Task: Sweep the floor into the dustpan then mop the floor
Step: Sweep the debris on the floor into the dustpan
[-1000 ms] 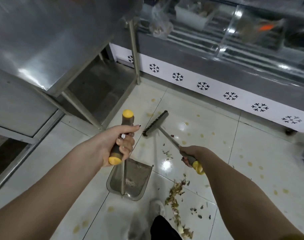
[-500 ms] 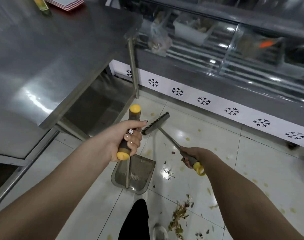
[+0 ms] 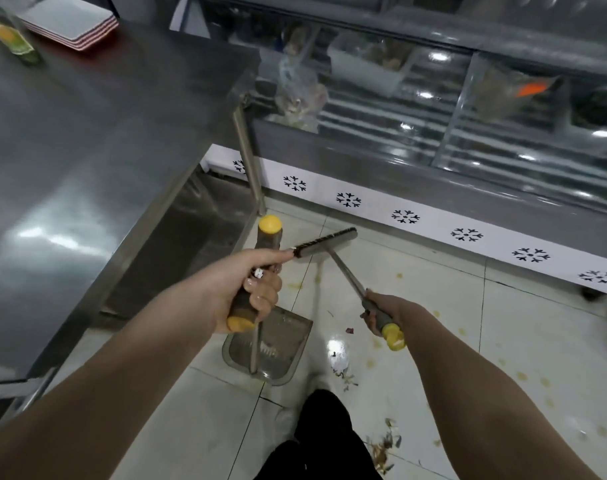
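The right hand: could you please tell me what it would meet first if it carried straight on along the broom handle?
Following the brush head, the right hand would probably meet the floor below the white snowflake panel, right of the table leg; depth is unclear.

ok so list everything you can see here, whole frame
dustpan: 1, grey metal with brown and yellow grip, below the left hand, by the table
broom: 1, dark bristles, metal shaft, grey and yellow grip, head beyond the dustpan
debris: scattered scraps, brown and green, on the tiles near the leg
floor: white tiles with yellow spots
steel table: 1, grey, left
plates: a stack, white with red edges, table's far corner
bottle: 1, green with yellow label, beside the plates
display counter: 1, glass over a white base with black marks, along the back
leg: 1, black trousers, bottom centre
left hand: grips the dustpan's handle
right hand: grips the broom's handle
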